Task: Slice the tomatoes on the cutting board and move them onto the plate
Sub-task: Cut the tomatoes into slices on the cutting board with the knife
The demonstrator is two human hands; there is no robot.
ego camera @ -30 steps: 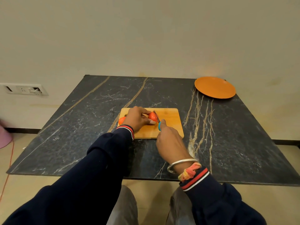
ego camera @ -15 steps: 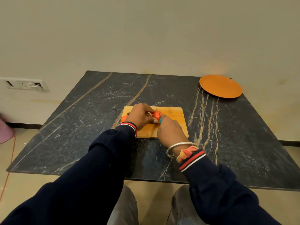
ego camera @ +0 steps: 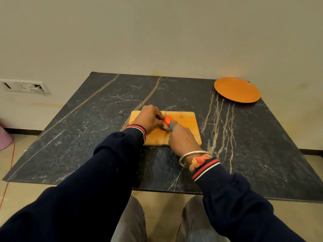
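1. Marble table is carrying the cutting board, tomato sitting mid-board.
2. Person's left hand is gripping it; right hand is clamping the knife.
3. Tomato rolling could be sending the knife into the left hand.
4. Orange plate is waiting well apart.

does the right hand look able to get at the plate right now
Probably yes, path-wise: nothing lies on the table between the right hand and the plate at the far right corner. But it grips the knife at the tomato.
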